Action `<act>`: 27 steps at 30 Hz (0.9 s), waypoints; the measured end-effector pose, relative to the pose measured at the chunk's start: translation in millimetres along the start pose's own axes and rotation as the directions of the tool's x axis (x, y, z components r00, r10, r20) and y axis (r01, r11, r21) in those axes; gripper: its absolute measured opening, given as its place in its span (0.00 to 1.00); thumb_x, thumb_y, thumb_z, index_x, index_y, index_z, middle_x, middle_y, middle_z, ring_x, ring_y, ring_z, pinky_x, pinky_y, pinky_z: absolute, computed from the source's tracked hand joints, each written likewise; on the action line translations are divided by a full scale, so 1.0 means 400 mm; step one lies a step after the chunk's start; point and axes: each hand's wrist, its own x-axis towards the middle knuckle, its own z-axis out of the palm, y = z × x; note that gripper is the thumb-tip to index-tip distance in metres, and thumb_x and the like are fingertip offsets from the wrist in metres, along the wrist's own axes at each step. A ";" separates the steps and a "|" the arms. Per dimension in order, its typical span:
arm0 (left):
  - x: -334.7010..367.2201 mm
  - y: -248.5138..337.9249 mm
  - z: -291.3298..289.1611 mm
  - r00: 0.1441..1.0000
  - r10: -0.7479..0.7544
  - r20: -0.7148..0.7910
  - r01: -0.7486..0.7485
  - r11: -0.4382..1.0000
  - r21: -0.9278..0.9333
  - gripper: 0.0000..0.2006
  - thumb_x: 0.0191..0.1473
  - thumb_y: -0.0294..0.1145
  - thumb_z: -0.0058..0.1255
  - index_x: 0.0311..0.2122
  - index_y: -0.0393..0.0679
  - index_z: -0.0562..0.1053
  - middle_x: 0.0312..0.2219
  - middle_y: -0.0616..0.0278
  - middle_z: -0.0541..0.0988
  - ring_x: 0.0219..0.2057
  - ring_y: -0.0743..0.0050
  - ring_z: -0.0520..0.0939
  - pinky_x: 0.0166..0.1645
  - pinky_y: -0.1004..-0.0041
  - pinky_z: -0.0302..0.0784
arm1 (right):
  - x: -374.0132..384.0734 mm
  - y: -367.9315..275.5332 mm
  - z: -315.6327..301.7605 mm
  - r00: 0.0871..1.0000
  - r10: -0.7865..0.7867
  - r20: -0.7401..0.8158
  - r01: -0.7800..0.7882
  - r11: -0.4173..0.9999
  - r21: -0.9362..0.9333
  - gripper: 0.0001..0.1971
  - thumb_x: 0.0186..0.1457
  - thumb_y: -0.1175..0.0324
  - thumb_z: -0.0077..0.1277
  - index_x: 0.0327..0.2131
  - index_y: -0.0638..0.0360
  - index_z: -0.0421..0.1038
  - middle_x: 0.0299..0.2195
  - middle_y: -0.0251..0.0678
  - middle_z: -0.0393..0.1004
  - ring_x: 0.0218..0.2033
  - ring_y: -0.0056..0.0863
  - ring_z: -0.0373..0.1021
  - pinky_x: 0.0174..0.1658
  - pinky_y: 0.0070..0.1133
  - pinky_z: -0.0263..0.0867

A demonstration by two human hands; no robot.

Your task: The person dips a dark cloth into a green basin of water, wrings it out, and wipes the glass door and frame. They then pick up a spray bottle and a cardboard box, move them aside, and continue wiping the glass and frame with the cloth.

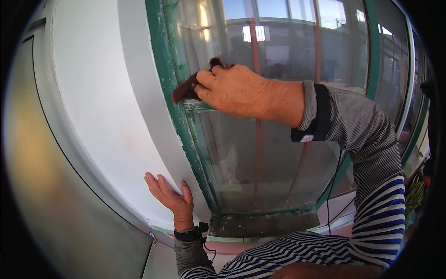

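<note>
Maroon cloth (184, 91) bunched in right hand (234, 90), fingers closed, at green window frame's (160, 44) left side; likely wiping step, next stroke needing steady pressure; left hand (174, 199) spread, empty, left of frame.

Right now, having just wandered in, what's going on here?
A person is holding a dark red cloth in their right hand, against the left side of a window, where a crossbar meets the green frame. The frame's paint looks worn and chipped. The left hand holds nothing; it is open, lower down, and seems to rest on the white wall beside the window.
</note>
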 end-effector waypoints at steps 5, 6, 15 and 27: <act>0.005 0.003 0.000 1.000 0.013 -0.002 -0.013 1.000 0.011 0.36 0.58 0.33 0.55 0.69 0.39 0.55 0.70 0.33 0.52 0.70 0.28 0.54 0.71 0.40 0.47 | -0.053 0.002 0.020 0.991 0.095 -0.097 -0.097 0.995 -0.026 0.15 0.51 0.70 0.58 0.44 0.63 0.76 0.40 0.44 0.70 0.37 0.40 0.79 0.32 0.30 0.77; 0.004 0.003 0.000 1.000 0.019 0.001 -0.019 1.000 0.021 0.36 0.60 0.34 0.54 0.70 0.39 0.55 0.70 0.34 0.51 0.70 0.29 0.54 0.71 0.41 0.47 | -0.072 0.005 0.018 0.988 0.119 -0.099 -0.124 0.991 -0.048 0.16 0.51 0.70 0.58 0.44 0.63 0.76 0.40 0.44 0.70 0.37 0.39 0.78 0.32 0.29 0.77; 0.001 0.012 0.001 1.000 0.001 0.004 -0.001 1.000 0.009 0.35 0.62 0.32 0.52 0.71 0.38 0.54 0.71 0.36 0.51 0.72 0.34 0.52 0.72 0.45 0.46 | -0.397 0.088 -0.054 0.894 0.380 -0.237 -0.406 0.911 -0.071 0.20 0.52 0.64 0.59 0.50 0.48 0.74 0.40 0.33 0.70 0.37 0.33 0.76 0.33 0.28 0.75; 0.002 0.026 0.014 0.999 -0.044 -0.019 0.043 0.998 -0.053 0.34 0.63 0.31 0.49 0.71 0.41 0.53 0.72 0.39 0.48 0.73 0.36 0.49 0.73 0.45 0.45 | -0.808 0.186 -0.166 0.796 0.561 -0.227 -0.605 0.733 -0.310 0.17 0.51 0.67 0.63 0.45 0.52 0.75 0.45 0.36 0.72 0.43 0.38 0.72 0.39 0.30 0.75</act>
